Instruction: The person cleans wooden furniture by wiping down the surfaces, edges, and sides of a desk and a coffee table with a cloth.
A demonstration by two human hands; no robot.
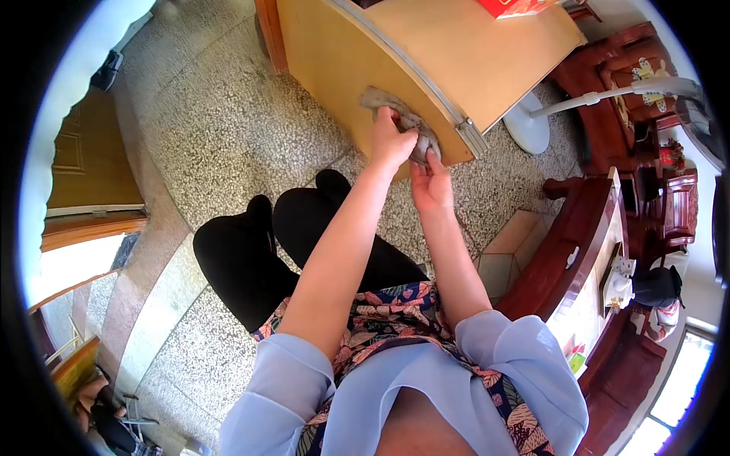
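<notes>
A crumpled grey cloth (409,120) is bunched between my two hands, in front of the side panel of a light wooden table (334,57). My left hand (392,141) is closed on the cloth's middle, with the fingers curled in. Lower and to the right, my right hand (432,182) pinches the cloth's bottom end between thumb and fingers. One end of the cloth extends to the upper left, beyond my left hand. Part of the cloth is hidden by my fingers.
A red box (517,7) sits on the tabletop. A standing fan's white base (526,125) is on the speckled floor to the right. A dark red wooden table (559,262) with a pale top and carved seats are further right. Another person (110,418) is at the lower left.
</notes>
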